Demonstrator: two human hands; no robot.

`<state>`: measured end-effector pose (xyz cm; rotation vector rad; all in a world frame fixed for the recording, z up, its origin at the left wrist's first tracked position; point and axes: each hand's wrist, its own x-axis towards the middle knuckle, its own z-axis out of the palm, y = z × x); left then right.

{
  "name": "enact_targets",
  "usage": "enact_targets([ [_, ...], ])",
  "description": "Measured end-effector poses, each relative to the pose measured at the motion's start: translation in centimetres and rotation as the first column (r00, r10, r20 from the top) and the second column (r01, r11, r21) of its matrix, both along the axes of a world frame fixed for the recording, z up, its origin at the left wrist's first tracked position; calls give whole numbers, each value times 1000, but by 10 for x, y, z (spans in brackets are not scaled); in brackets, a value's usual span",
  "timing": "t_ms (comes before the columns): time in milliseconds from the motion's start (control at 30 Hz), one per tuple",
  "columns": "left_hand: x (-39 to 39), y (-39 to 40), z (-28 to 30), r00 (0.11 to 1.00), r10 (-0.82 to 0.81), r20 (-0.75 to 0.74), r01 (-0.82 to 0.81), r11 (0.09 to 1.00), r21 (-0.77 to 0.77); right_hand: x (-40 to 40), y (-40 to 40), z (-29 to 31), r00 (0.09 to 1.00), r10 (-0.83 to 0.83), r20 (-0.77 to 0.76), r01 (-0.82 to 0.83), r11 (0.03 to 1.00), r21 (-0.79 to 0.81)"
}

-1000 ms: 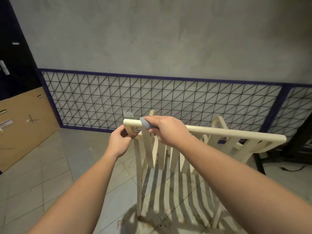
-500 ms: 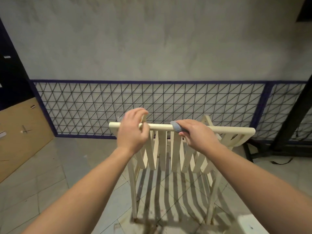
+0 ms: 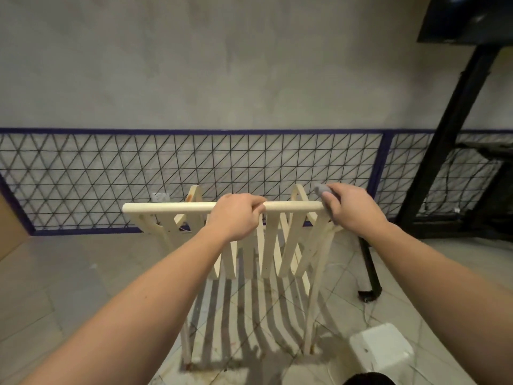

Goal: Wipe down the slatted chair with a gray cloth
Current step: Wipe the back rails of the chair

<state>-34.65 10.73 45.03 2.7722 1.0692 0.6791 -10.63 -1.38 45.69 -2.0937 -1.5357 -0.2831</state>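
1. Slatted chair (image 3: 266, 245): cream frame standing on the tiled floor (image 3: 69, 287) at frame centre, top rail (image 3: 166, 209) level, slats fanning down toward 6 o'clock.
2. Gray cloth (image 3: 322, 188): bunched at the rail's 3 o'clock end, pressed there, probably to wipe that corner.
3. Right hand (image 3: 352, 209): fingers curled round the cloth, gripping it against the rail end.
4. Left hand (image 3: 236, 215): fingers wrapped over mid-rail, holding it (likely steadying the light frame against the wiping push).
5. Surroundings: wire-mesh panel (image 3: 111, 176) at 12 o'clock; black stand (image 3: 444, 134) at 2 o'clock; white block (image 3: 380, 348) at 5 o'clock.
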Motion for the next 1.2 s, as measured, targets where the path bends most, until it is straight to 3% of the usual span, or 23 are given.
enact_targets([
  [167,2,6,-2,999,26,32,-24,998,-54,-53,27,-36,971,180,154,-189,981,43],
  [333,3,3,0,998,50,48,-46,996,-73,-48,24,-35,933,194,302,-212,977,29],
  [400,2,3,0,997,45,58,-41,996,-76,-20,10,-35,952,117,282,-132,991,35],
  [500,2,4,-2,997,40,69,-35,997,-72,24,-9,-45,987,-35,159,26,998,60],
  [567,3,4,-3,997,39,71,-34,997,-62,40,-19,-48,987,-120,-111,131,986,99],
  [633,3,4,-4,996,43,77,-38,997,-61,48,-28,-46,906,-182,-383,268,946,184],
  [667,3,4,-4,996,45,79,-40,997,-65,49,-31,-44,887,-182,-423,306,920,244],
  [767,4,5,-5,996,50,77,-45,997,-66,38,-29,-35,954,-71,-292,174,923,343],
  [900,4,5,-7,995,48,85,-42,997,-72,-4,-1,-38,996,25,87,-40,984,173],
  [1067,5,7,-5,996,62,70,-56,995,-82,-49,29,-46,968,144,205,-178,971,161],
  [1200,4,6,-1,996,66,55,-59,991,-123,-14,14,-38,951,162,263,-184,981,64],
])
